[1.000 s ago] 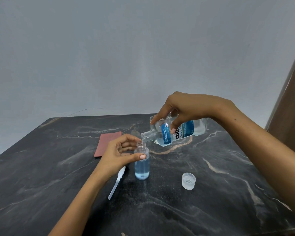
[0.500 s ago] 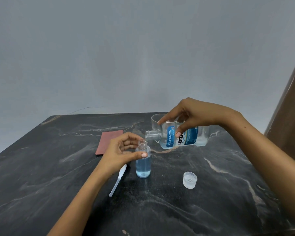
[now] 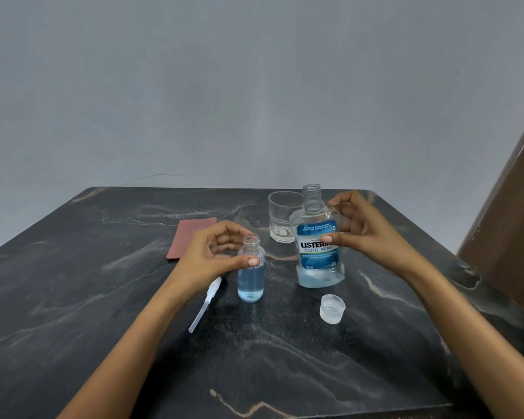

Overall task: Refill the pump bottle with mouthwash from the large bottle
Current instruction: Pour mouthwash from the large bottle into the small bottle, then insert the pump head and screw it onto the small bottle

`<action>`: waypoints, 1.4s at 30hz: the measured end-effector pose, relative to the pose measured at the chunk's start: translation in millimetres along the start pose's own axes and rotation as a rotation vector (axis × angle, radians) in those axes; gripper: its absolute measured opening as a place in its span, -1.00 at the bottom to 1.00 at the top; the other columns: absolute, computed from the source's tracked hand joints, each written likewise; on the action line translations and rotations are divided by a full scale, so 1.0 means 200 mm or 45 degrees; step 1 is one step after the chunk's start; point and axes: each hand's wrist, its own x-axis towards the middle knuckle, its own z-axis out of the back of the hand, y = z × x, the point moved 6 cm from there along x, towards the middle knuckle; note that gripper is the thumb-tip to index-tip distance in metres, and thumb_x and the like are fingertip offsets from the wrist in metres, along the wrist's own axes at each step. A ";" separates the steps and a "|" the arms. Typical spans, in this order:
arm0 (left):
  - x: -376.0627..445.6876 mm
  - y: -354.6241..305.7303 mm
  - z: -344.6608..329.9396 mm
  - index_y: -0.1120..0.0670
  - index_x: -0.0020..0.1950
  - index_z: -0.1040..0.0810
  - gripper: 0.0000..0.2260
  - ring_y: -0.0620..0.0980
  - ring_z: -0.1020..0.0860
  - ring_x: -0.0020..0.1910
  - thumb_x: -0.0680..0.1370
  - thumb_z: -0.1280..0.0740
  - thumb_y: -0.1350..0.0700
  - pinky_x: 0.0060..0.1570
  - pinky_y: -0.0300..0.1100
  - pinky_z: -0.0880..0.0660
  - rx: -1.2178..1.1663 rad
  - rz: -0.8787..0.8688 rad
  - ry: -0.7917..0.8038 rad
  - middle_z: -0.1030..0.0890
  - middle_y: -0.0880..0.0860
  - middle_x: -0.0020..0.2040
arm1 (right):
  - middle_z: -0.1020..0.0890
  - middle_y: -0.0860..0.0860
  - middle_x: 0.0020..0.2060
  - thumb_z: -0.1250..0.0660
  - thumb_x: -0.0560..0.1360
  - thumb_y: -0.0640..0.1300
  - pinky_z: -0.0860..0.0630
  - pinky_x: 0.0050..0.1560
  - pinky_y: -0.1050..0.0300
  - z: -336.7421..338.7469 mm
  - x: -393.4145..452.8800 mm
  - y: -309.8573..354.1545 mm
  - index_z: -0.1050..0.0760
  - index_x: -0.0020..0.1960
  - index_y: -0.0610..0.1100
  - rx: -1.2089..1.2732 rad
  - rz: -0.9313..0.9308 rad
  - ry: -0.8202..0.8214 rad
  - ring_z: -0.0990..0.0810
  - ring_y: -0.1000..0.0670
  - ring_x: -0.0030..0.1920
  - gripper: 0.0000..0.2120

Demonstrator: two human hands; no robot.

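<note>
Pump bottle (image 3: 251, 273): small clear cylinder, uncapped, pale blue liquid, pinched at the shoulder by left hand (image 3: 212, 257). Large bottle (image 3: 319, 249): clear flat-sided plastic, upright, uncapped, right hand (image 3: 360, 228) curled around its label.

Pretty soft, even light here, kinda dim and bluish, no harsh glare. Only faint shadows on the table (image 3: 103, 297) under the left hand (image 3: 212, 255). Wide-angle bends the edges, detail slightly mushy.

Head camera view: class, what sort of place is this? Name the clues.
Probably a home tabletop. A dark marble table against a plain grey wall holds a mouthwash bottle, a drinking glass and a small pump bottle.
</note>
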 end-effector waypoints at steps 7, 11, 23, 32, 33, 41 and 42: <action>0.00 -0.01 -0.01 0.14 -0.01 -0.60 -0.63 0.02 -0.66 -0.01 0.22 -0.55 0.17 0.10 -0.11 -0.58 -0.012 0.000 0.004 -0.70 0.10 -0.05 | -0.58 0.20 0.07 -0.46 0.33 -0.21 -0.58 0.07 0.14 -0.04 -0.06 -0.10 -0.30 0.16 -0.04 0.178 0.036 -0.121 -0.62 0.01 0.11 -0.51; 0.00 -0.01 0.00 0.12 -0.02 -0.60 -0.64 -0.01 -0.66 -0.03 0.22 -0.55 0.17 0.08 -0.16 -0.58 -0.023 -0.004 0.013 -0.71 0.04 -0.08 | -0.47 0.01 0.23 -0.48 0.31 -0.20 -0.56 0.15 0.10 -0.05 -0.07 -0.12 -0.26 0.20 0.00 0.156 0.007 -0.141 -0.56 0.00 0.22 -0.43; 0.00 -0.01 -0.01 0.11 -0.02 -0.60 -0.64 -0.03 -0.66 -0.03 0.22 -0.55 0.16 0.04 -0.21 -0.58 -0.031 -0.035 0.015 -0.71 0.03 -0.08 | -0.45 0.11 0.28 -0.50 0.26 0.02 -0.55 0.16 0.13 -0.04 -0.19 -0.07 -0.20 0.27 0.10 -0.232 -0.022 -0.223 -0.51 0.19 0.23 -0.31; 0.01 0.00 0.00 0.07 -0.03 -0.61 -0.65 -0.09 -0.67 -0.05 0.22 -0.55 0.15 0.01 -0.27 -0.57 -0.023 -0.058 0.029 -0.72 -0.05 -0.11 | -0.58 0.13 -0.02 -0.46 0.42 -0.21 -0.56 -0.14 0.30 -0.10 -0.41 0.08 -0.39 0.01 0.05 -0.405 0.142 -0.745 -0.61 0.09 0.01 -0.68; 0.01 0.00 0.00 0.08 -0.03 -0.61 -0.65 -0.08 -0.67 -0.04 0.23 -0.55 0.15 0.01 -0.26 -0.57 -0.025 -0.063 0.033 -0.72 -0.04 -0.10 | -0.59 0.14 -0.05 -0.46 0.42 -0.19 -0.55 -0.16 0.31 -0.16 -0.41 0.10 -0.42 0.00 0.05 -0.416 0.161 -0.704 -0.61 0.09 -0.01 -0.71; 0.01 0.01 0.07 0.03 -0.04 -0.64 -0.72 -0.16 -0.67 -0.08 0.37 -0.39 -0.11 -0.13 -0.35 -0.56 0.007 -0.006 -0.137 -0.73 -0.06 -0.12 | -0.48 0.11 0.16 -0.43 0.36 0.19 -0.54 0.06 0.16 -0.56 -0.17 0.06 -0.25 0.30 0.01 -0.732 0.005 -0.336 -0.52 0.13 0.10 -0.37; 0.01 0.03 0.11 0.02 -0.06 -0.65 -0.70 -0.16 -0.68 -0.10 0.42 -0.33 -0.17 -0.16 -0.34 -0.57 0.046 0.024 -0.238 -0.73 -0.05 -0.13 | -0.48 0.09 0.18 -0.43 0.35 0.21 -0.52 0.08 0.16 -0.58 -0.14 0.04 -0.21 0.32 0.00 -0.750 -0.010 -0.313 -0.52 0.10 0.13 -0.32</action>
